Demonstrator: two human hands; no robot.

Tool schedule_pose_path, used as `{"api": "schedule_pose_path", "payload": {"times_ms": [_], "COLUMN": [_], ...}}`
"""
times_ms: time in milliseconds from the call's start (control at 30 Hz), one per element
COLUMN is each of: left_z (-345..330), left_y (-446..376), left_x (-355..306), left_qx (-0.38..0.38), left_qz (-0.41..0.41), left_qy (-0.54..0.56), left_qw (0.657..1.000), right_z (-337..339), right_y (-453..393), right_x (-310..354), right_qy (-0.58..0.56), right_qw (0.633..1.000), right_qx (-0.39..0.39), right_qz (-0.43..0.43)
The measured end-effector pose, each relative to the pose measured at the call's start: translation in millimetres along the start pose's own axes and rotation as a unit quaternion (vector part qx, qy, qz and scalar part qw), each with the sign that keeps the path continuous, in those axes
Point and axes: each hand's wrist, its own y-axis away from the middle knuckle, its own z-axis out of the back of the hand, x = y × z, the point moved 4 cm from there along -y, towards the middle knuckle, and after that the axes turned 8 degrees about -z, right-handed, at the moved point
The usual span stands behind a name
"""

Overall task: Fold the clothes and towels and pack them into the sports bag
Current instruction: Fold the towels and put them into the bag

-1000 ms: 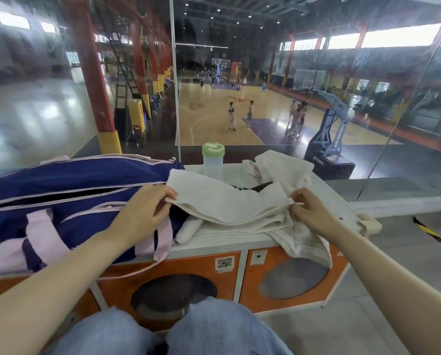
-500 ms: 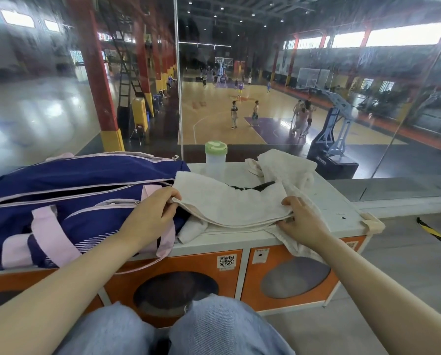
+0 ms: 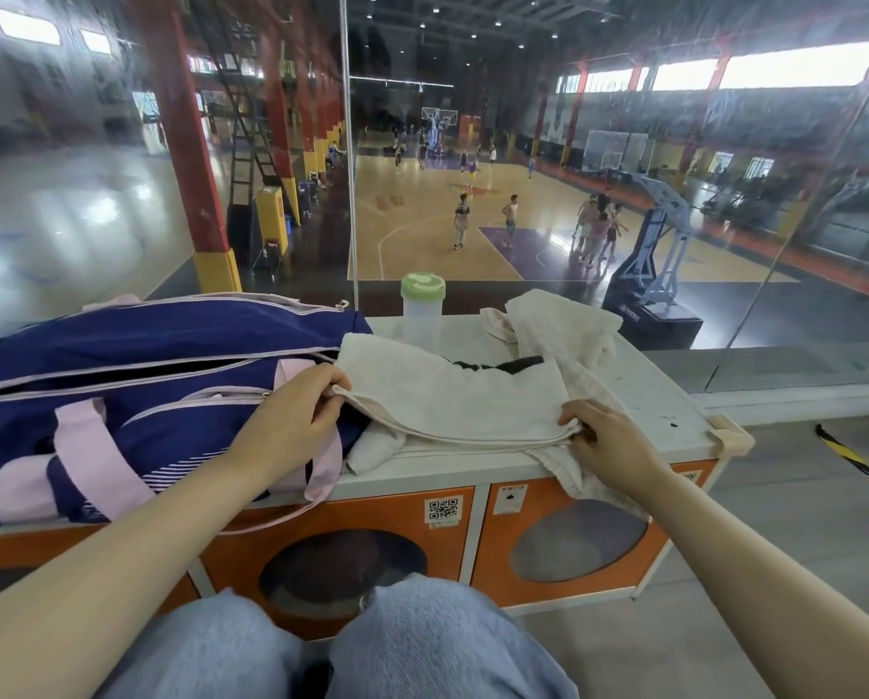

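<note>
Now left hand (image 3: 291, 421), right hand (image 3: 605, 439) pinch towel (image 3: 452, 401) edges, flatter than before.

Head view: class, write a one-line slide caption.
Left hand and right hand pinch a folded towel beside the open sports bag.

One navy sports bag with pale pink straps and piping (image 3: 135, 391), lying on the white top of the orange locker cabinet (image 3: 674, 421). One clear plastic bottle with a green lid (image 3: 422, 315), standing right of the bag. Two off-white towels right of the bag: one folded flat (image 3: 452, 401), one crumpled behind it (image 3: 563, 320). One black garment (image 3: 518, 364), only partly visible between the towels. Two bare hands: left (image 3: 291, 416) at the folded towel's bag-side edge, right (image 3: 604, 436) at its far edge. Two round dark windows on the cabinet front (image 3: 341, 572), below the bag's end.
</note>
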Motion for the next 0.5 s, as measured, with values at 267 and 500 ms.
{"api": "schedule_pose_path", "payload": {"times_ms": [267,500], "left_z": [-1,1], "left_y": [1,3], "left_x": [1,-2], "left_qx": [0.019,0.022], "left_qz": [0.005,0.005], "left_qy": [-0.004,0.007], "left_qw": [1.0,1.0], "right_z": [1,4], "right_y": [-11,-23], "right_x": [4,7], "right_qy": [-0.103,-0.066], "right_qw": [0.978,0.941], "right_qx": [0.028,0.132], "right_qz": [-0.177,-0.305]}}
